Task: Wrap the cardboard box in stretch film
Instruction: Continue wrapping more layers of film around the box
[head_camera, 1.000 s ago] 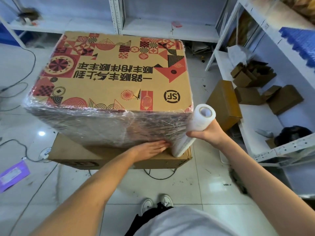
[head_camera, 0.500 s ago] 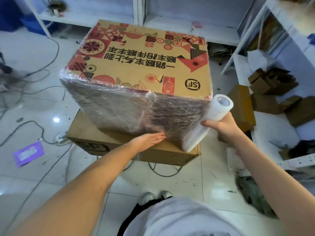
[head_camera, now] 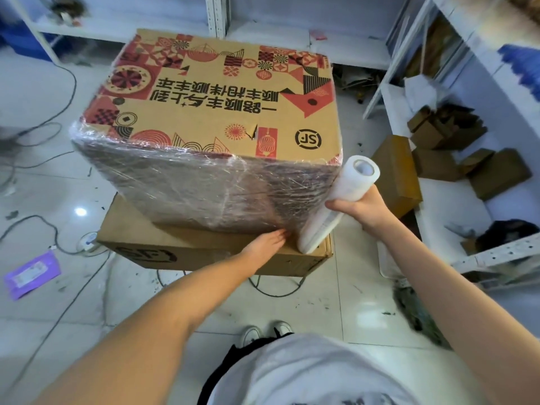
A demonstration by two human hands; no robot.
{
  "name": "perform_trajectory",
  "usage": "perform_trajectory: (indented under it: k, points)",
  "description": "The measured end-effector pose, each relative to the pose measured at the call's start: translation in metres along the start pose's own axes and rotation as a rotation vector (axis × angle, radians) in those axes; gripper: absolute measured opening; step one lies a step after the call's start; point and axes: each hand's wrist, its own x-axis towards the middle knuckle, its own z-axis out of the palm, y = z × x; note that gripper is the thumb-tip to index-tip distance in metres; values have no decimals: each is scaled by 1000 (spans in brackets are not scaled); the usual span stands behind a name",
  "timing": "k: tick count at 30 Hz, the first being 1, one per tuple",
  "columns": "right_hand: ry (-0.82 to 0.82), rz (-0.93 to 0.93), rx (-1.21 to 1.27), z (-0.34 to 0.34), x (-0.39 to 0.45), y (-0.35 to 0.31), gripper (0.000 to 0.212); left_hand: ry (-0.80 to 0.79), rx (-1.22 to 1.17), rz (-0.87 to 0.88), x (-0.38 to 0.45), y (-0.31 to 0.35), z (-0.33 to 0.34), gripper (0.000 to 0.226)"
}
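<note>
A purple packet [head_camera: 30, 273] lies on the floor [head_camera: 43, 317] at far left. The printed cardboard box [head_camera: 222, 112] sits on a plain box [head_camera: 187, 247], its near side covered in stretch film [head_camera: 190, 188]. My left hand [head_camera: 264, 242] presses flat, fingers straight, against the film's lower edge. My right hand [head_camera: 362, 210] grips the film roll [head_camera: 336, 203] at the box's right corner, beside shelves [head_camera: 482, 258].

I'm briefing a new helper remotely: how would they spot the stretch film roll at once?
Find the big printed cardboard box stacked on a plain brown carton mid-floor. At its near right corner, the right hand grips a white, tilted stretch film roll. It is the only white tube there, with film running onto the box.
</note>
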Motion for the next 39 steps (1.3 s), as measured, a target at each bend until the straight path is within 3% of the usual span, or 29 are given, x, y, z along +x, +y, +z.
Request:
perform_trajectory:
  k: [2,4,9,12,14,20,24,29,33,39]
  points:
    - [2,0,-6,-1,-1,-3,48,165,-185,51,2,-5,-7,43]
    - [-26,-9,-31,0,-2,-7,48,334,-180,100,-5,-22,-17,30]
    - [-170,6,-21,1,-6,-8,55,560,42,94,-15,-71,-9,44]
    - [-275,41,-76,-7,-8,-8,62,528,9,159,-25,-94,4,43]
    - [-319,56,-152,-14,-8,-9,59,507,53,103,-30,-101,6,46]
    - [-324,46,-268,-31,-7,-15,57,490,96,59,-34,-101,-1,54]
    - [-264,29,-348,-39,-1,-14,46,505,164,22,-31,-88,4,62]
    - [-107,28,-401,-41,13,-8,49,489,164,-50,-35,-92,-7,57]
    - [-158,43,-402,-37,19,-5,51,605,219,-177,-45,-106,-8,61]
    - [-165,24,-401,-28,23,-1,54,559,287,-168,-55,-120,-11,63]
